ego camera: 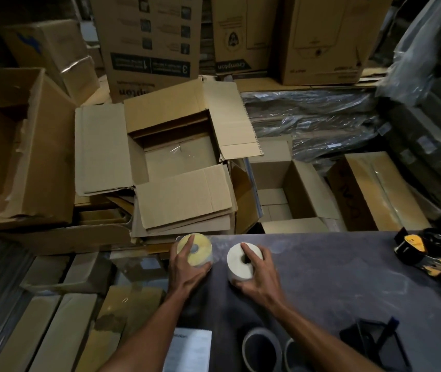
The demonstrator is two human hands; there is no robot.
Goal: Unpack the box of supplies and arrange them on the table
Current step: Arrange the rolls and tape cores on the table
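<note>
- Open cardboard box (179, 157): on the stack beyond the desk's far edge, flaps spread, no supplies visible inside.
- Desk (334, 277): grey top.
- Tape dispenser (415, 251): at the far right corner.
- White roll (236, 260): upright near the far edge; right hand (258, 275) grips it, fingers curled round its side.
- Yellowish roll (200, 247): at the far left corner; left hand (187, 267) grips it likewise.

Bare-armed worker at a warehouse table
Left hand (187, 267) and right hand (258, 275) ungloved; forearms sleeveless, no watch or rings visible.
</note>
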